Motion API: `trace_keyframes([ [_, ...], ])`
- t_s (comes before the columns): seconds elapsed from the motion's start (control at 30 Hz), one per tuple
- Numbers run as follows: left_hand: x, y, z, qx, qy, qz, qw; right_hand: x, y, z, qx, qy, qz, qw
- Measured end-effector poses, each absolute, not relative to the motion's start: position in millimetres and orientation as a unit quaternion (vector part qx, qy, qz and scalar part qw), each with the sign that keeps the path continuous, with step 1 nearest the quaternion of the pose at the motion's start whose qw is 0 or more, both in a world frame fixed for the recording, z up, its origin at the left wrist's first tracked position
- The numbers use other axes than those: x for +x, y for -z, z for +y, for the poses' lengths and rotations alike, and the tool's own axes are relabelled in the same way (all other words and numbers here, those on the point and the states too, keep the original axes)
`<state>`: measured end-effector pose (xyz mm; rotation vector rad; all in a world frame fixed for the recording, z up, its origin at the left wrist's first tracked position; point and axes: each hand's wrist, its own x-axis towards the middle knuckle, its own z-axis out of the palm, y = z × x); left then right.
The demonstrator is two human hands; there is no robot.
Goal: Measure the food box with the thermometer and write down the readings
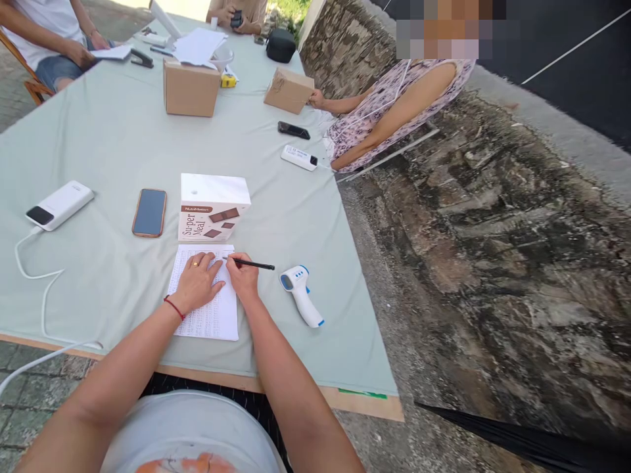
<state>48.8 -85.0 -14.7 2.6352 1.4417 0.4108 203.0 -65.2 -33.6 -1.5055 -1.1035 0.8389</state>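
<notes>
Outdoors in hard daylight, we sit at a long desk (113, 138) draped in a pale green cloth, its bare wooden edge (296, 384) showing along the near side with a strip of green tape (362, 393). To our right runs a rough stone wall (493, 217), mottled brown and grey, topped by a pale concrete ledge (552, 125) with dark ground beyond it. Grey paving blocks (29, 387) lie underfoot at our left, and gravelly ground (389, 341) fills the gap between desk and wall. A wooden chair (29, 82) stands at the far left corner. Grass (293, 8) glows green past the far end.
</notes>
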Motion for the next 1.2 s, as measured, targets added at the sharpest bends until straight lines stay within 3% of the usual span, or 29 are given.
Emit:
trace_keyframes([
  [1.2, 48.1, 14.8, -84.0, 0.867, -0.136, 0.476, 0.063, 204.2, 32.0, -66.3, -0.632, -0.356, -0.458, 0.514],
])
